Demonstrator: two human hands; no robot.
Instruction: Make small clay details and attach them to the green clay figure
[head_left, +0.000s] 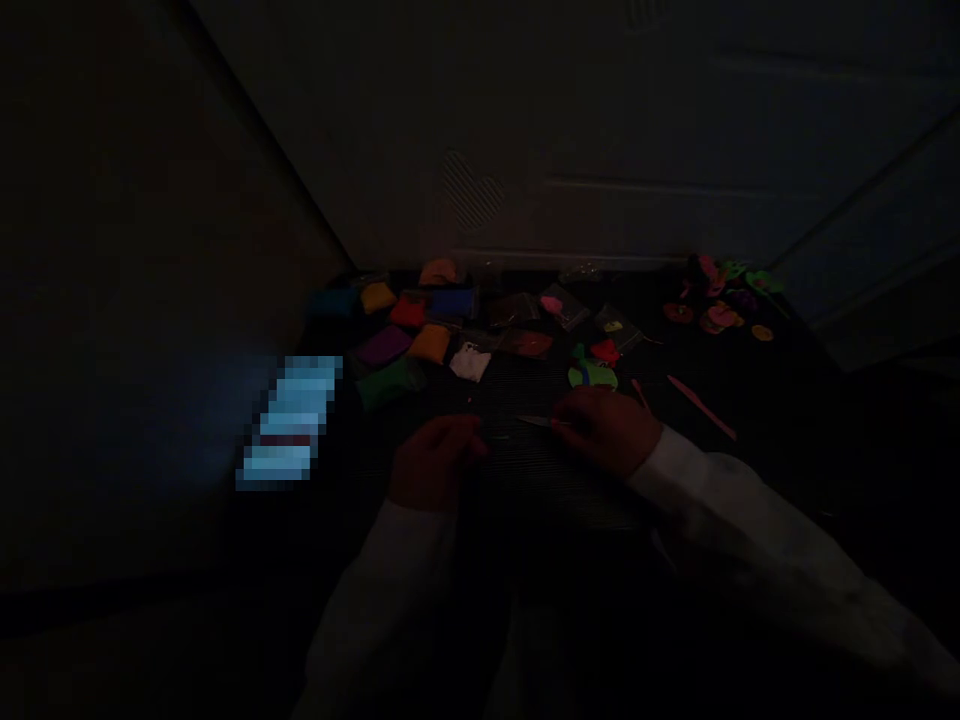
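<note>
The scene is very dark. My right hand is closed around a tool with a thin, pointed metal blade, its tip aimed left over the dark table. Facing it, my left hand has its fingers pressed together; anything between them is too dark to make out. Between the hands lies a thin pale-blue sliver. A green modelling-clay figure with a blue band and a red piece sits just beyond my right hand.
Bags of coloured clay, including a green pack and a white pack, line the back left. Pink tools lie right, with clay shapes behind. A lit, pixelated screen glows left. A wall rises behind.
</note>
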